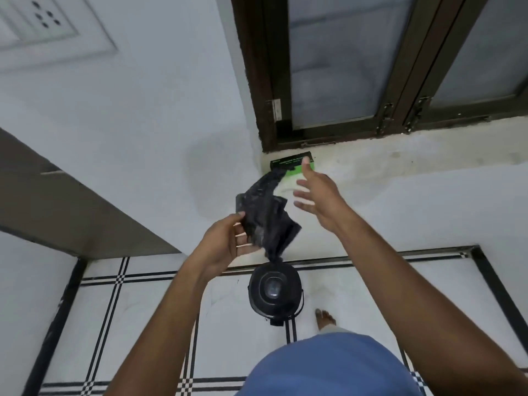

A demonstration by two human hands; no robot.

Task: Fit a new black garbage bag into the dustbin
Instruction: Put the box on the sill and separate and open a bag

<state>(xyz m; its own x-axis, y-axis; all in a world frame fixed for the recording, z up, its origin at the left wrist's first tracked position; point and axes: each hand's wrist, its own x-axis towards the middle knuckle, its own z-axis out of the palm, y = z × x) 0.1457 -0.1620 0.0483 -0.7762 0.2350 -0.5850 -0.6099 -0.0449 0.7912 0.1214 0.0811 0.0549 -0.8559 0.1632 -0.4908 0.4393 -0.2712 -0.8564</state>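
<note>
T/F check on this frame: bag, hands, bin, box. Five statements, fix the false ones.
1. The left hand holds the black bag. True.
2. The right hand grips the bag. False: it is open, apart from the bag, near the box.
3. The bin stands on the floor with its lid shut. True.
4. The bag is already fitted in the bin. False: it hangs crumpled above the bin.
5. The box lies on the floor. False: it rests on the ledge under the window.
</note>
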